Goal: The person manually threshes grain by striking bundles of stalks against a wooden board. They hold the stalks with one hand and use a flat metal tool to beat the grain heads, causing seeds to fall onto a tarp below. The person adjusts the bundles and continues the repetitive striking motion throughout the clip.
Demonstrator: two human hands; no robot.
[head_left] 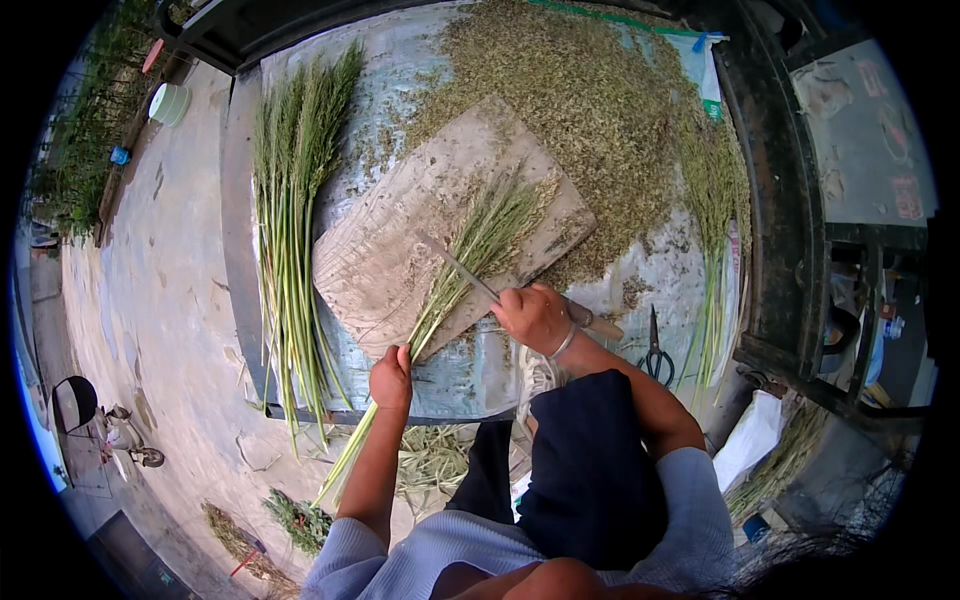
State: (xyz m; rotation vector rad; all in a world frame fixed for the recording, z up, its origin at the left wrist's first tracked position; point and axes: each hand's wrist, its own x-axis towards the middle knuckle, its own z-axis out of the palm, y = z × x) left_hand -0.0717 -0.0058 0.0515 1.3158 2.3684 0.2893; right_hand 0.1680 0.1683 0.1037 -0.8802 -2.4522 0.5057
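Note:
My left hand is closed around a small bundle of green grass-like stalks. Their feathery seed heads lie spread over a worn wooden board, and the cut ends trail down past my left forearm. In my right hand is a knife with a narrow blade and a wooden handle, whose end sticks out beyond my wrist. The blade crosses the stalks just below the seed heads; whether it presses on them I cannot tell. Loose seeds and bits are scattered on the board.
A larger bundle of stalks lies at the left of the pale sheet. Threshed seeds cover its far part. Black scissors and more stalks lie at the right, beside a dark metal frame.

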